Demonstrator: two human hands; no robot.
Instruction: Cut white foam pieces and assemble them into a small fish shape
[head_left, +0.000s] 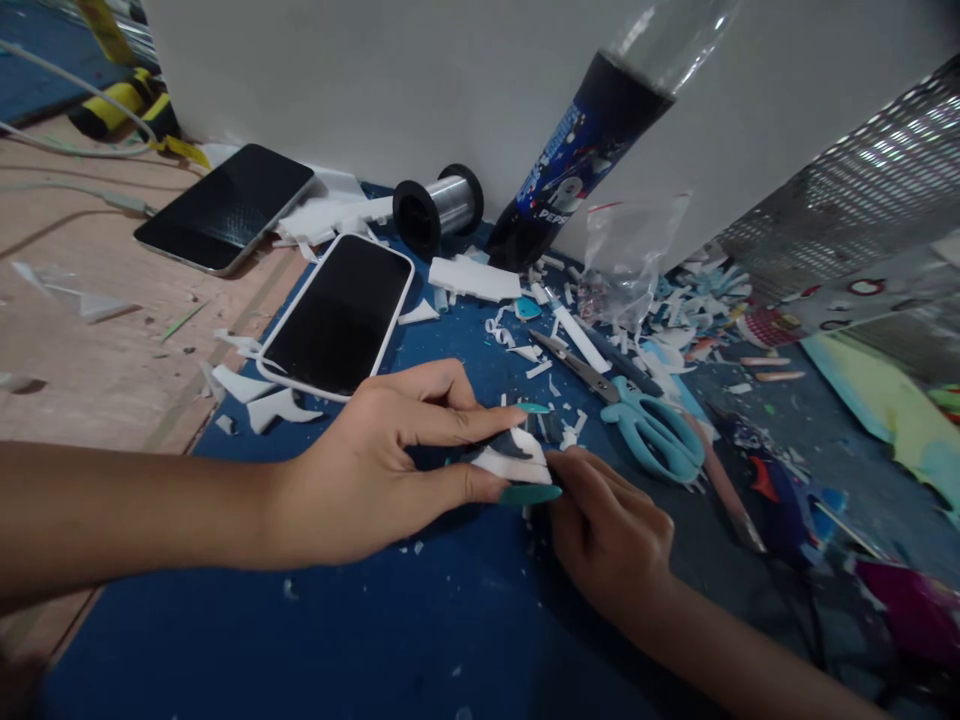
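My left hand (382, 470) lies on the blue mat (420, 620), thumb and fingers pinched on a small white and dark cut-out piece (514, 455). My right hand (607, 530) is curled shut against the same piece from the right; whatever its fingers hold is hidden. Teal-handled scissors (637, 415) lie just beyond the right hand. A phone in a white case (337, 315) lies face up behind my left hand.
A second phone (225, 205) rests at the back left on the wooden surface. A wire spool (439, 205), a tilted Pepsi bottle (577, 150) and a plastic bag (630, 250) stand by the white wall. White scraps litter the mat; coloured paper (885, 410) lies right.
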